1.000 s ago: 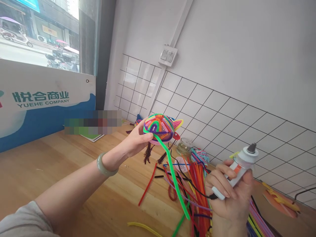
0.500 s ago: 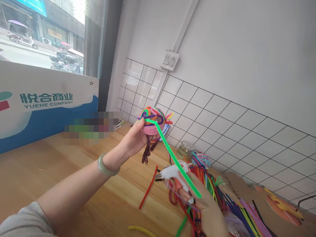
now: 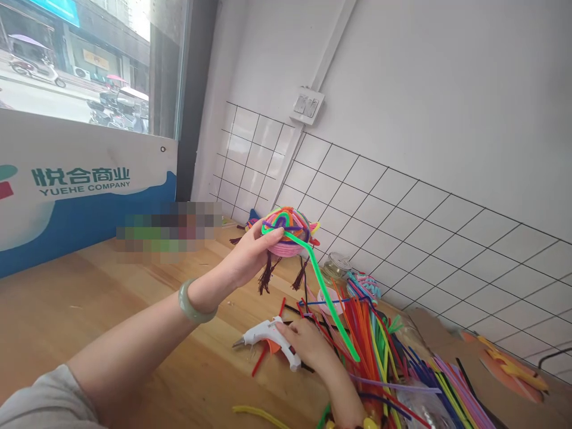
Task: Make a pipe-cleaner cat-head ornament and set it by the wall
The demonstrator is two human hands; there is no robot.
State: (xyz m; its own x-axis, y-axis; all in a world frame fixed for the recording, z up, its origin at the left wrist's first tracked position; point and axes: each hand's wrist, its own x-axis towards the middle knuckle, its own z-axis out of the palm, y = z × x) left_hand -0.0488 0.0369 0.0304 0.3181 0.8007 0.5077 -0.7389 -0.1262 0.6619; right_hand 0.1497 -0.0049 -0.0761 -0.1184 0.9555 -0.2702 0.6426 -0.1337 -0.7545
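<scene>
Raised over the table, my left hand [image 3: 250, 253] grips a round, multicoloured pipe-cleaner piece [image 3: 288, 238] with dark tassels below it. The thumb presses near one end of a bright green pipe cleaner [image 3: 328, 289], which bends and slants down to the right with its far end free. Lower down, my right hand [image 3: 308, 342] is wrapped round the handle of a white glue gun [image 3: 263, 332] with an orange trigger. Its nozzle points left, close above the wooden table. Some of the right fingers are hidden behind the gun.
Many loose pipe cleaners [image 3: 364, 328] lie in a heap on the right of the table [image 3: 179, 369]. A glass jar [image 3: 336, 266] stands by the wall grid. A yellow pipe cleaner [image 3: 259, 414] lies at the front edge of view. Cardboard [image 3: 473, 375] is at far right.
My right hand has moved left and down with the glue gun, out from behind the green strip. My left hand and the colourful piece have shifted slightly right and down.
</scene>
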